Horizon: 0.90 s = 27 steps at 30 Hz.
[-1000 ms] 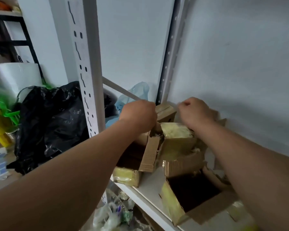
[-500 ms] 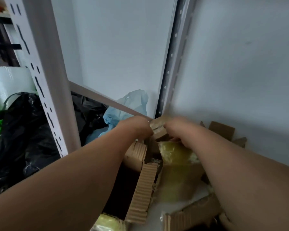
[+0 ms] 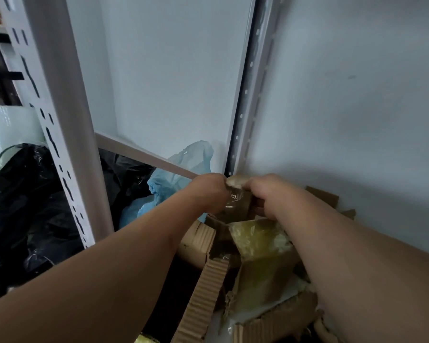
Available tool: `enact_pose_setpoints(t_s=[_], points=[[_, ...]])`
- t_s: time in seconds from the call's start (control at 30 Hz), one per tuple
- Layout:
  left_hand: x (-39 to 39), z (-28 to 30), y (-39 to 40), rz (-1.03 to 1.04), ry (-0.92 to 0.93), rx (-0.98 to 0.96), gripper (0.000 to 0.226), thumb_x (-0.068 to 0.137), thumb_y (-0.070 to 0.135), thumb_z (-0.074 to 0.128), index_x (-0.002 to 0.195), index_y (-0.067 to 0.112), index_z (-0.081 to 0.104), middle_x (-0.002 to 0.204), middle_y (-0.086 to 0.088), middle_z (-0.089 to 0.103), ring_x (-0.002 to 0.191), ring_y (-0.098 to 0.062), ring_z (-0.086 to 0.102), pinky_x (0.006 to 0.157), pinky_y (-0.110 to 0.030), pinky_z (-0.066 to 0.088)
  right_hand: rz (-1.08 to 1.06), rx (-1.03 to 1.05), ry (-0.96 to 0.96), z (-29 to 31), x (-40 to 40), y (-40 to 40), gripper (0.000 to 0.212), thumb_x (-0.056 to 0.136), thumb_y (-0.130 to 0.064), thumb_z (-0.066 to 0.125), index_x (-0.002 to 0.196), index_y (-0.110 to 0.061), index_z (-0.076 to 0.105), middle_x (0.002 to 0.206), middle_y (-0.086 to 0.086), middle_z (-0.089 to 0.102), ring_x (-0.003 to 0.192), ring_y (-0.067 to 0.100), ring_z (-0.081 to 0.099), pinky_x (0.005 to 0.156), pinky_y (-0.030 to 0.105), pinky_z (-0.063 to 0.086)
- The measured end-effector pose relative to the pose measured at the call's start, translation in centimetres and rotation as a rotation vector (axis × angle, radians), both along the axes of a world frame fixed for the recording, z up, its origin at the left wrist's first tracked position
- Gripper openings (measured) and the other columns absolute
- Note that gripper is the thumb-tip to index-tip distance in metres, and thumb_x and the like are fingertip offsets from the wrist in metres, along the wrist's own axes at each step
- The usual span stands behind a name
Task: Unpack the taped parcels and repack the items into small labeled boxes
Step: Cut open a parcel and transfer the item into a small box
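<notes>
Hands meet at the back corner of a white shelf (image 3: 270,310), both on one small taped parcel (image 3: 237,196) held above a heap of cardboard. Left hand (image 3: 208,193): fingers curled and clenched round the parcel's left side, knuckles toward the viewer. Right hand (image 3: 270,195): fingers likewise curled, grasping the parcel's right side; the fingertips themselves lie hidden behind the knuckles. The parcel is brown cardboard under glossy clear tape, its rounded top edge showing between the two hands, close to the slotted rear upright (image 3: 252,90) and the white wall (image 3: 344,95).

Directly below the hands stands a larger parcel wrapped in yellowish tape (image 3: 258,256), tilted, with a corrugated flap (image 3: 203,300) hanging beside it at its left. Further torn cardboard pieces (image 3: 275,323) lie at the lower right, and a flat cardboard scrap (image 3: 322,195) leans against the wall behind the right forearm.

Left of the shelf, beyond the slotted front upright (image 3: 60,125), a light blue plastic bag (image 3: 174,179) rests against a black plastic bag (image 3: 27,206).
</notes>
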<state>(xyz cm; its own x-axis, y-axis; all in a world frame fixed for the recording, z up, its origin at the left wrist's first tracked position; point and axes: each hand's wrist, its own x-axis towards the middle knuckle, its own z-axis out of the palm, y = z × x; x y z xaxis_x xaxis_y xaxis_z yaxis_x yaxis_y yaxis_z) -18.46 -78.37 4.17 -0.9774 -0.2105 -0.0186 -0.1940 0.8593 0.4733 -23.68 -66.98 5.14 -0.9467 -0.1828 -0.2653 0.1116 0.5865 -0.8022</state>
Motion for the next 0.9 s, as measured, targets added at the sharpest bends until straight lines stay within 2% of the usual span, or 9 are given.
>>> enact_pose_setpoints(t_s=[0.03, 0.1, 0.13, 0.2, 0.33, 0.5, 0.67, 0.77, 0.9], points=[[0.3, 0.4, 0.3, 0.004, 0.025, 0.019, 0.030, 0.098, 0.019, 0.051, 0.127, 0.013, 0.059, 0.120, -0.008, 0.063, 0.107, -0.024, 0.059, 0.091, -0.033, 0.049, -0.041, -0.098, -0.062, 0.4, 0.5, 0.2, 0.027, 0.099, -0.010, 0.048, 0.122, 0.001, 0.057, 0.128, 0.022, 0.057, 0.123, 0.038, 0.054, 0.102, 0.049, 0.045], [1.1, 1.3, 1.0, 0.008, 0.082, 0.054, 0.031, 0.099, 0.019, 0.051, 0.129, 0.015, 0.057, 0.122, -0.007, 0.062, 0.108, -0.023, 0.059, 0.091, -0.033, 0.048, -0.206, -0.274, -0.101, 1.5, 1.3, 1.0, 0.014, 0.095, -0.006, 0.055, 0.107, -0.004, 0.062, 0.099, 0.014, 0.064, 0.086, 0.031, 0.067, 0.068, 0.041, 0.059], [1.5, 1.6, 1.4, 0.012, 0.124, 0.088, 0.031, 0.099, 0.019, 0.050, 0.129, 0.016, 0.057, 0.123, -0.007, 0.062, 0.107, -0.023, 0.059, 0.090, -0.033, 0.048, -0.261, -0.342, -0.133, 1.9, 1.5, 1.3, 0.006, 0.094, -0.004, 0.057, 0.098, -0.006, 0.061, 0.090, 0.012, 0.064, 0.070, 0.024, 0.065, 0.053, 0.033, 0.055], [2.5, 2.5, 2.2, 0.040, 0.236, 0.181, 0.032, 0.100, 0.021, 0.050, 0.132, 0.018, 0.057, 0.127, -0.004, 0.060, 0.109, -0.022, 0.059, 0.090, -0.031, 0.048, -0.302, -0.426, -0.113, 3.0, 2.1, 1.9, 0.009, 0.094, -0.005, 0.057, 0.087, -0.010, 0.060, 0.084, 0.009, 0.063, 0.062, 0.018, 0.058, 0.044, 0.025, 0.046], [5.1, 4.9, 4.5, 0.042, 0.442, 0.298, 0.035, 0.101, 0.024, 0.047, 0.135, 0.021, 0.056, 0.136, 0.003, 0.055, 0.115, -0.017, 0.056, 0.096, -0.027, 0.043, -0.371, -0.542, 0.027, 5.5, 4.3, 4.1, 0.009, 0.087, -0.007, 0.064, 0.080, -0.013, 0.063, 0.085, 0.007, 0.066, 0.067, 0.016, 0.060, 0.061, 0.029, 0.054], [9.3, 7.2, 9.6, -0.014, 0.618, 0.392, 0.030, 0.100, 0.022, 0.048, 0.126, 0.024, 0.062, 0.131, 0.008, 0.056, 0.109, -0.012, 0.057, 0.091, -0.022, 0.042, -0.438, -0.597, 0.126, 8.1, 9.7, 9.1, 0.014, 0.092, -0.013, 0.059, 0.079, -0.014, 0.063, 0.078, 0.003, 0.066, 0.070, 0.016, 0.063, 0.077, 0.034, 0.057], [14.1, 7.8, 16.8, -0.070, 0.642, 0.540, 0.022, 0.100, 0.030, 0.050, 0.116, 0.026, 0.065, 0.123, 0.011, 0.057, 0.104, -0.012, 0.060, 0.088, -0.027, 0.047, -0.517, -0.608, 0.171, 8.7, 15.8, 16.5, 0.015, 0.093, -0.016, 0.058, 0.079, -0.018, 0.063, 0.079, 0.002, 0.067, 0.070, 0.014, 0.064, 0.062, 0.029, 0.057], [17.4, 8.2, 21.8, -0.124, 0.643, 0.624, 0.013, 0.098, 0.031, 0.053, 0.106, 0.029, 0.064, 0.115, 0.013, 0.055, 0.100, -0.011, 0.060, 0.090, -0.035, 0.052, -0.552, -0.569, 0.267, 9.5, 19.4, 21.8, 0.013, 0.090, -0.018, 0.060, 0.080, -0.020, 0.066, 0.089, 0.003, 0.067, 0.086, 0.019, 0.064, 0.082, 0.037, 0.056], [21.3, 8.1, 28.9, -0.206, 0.630, 0.665, 0.006, 0.097, 0.030, 0.056, 0.097, 0.031, 0.062, 0.109, 0.011, 0.054, 0.095, -0.010, 0.059, 0.085, -0.027, 0.048, -0.620, -0.532, 0.322, 9.3, 24.5, 29.6, 0.011, 0.088, -0.017, 0.062, 0.096, -0.021, 0.070, 0.096, 0.002, 0.071, 0.090, 0.019, 0.067, 0.087, 0.040, 0.056]])
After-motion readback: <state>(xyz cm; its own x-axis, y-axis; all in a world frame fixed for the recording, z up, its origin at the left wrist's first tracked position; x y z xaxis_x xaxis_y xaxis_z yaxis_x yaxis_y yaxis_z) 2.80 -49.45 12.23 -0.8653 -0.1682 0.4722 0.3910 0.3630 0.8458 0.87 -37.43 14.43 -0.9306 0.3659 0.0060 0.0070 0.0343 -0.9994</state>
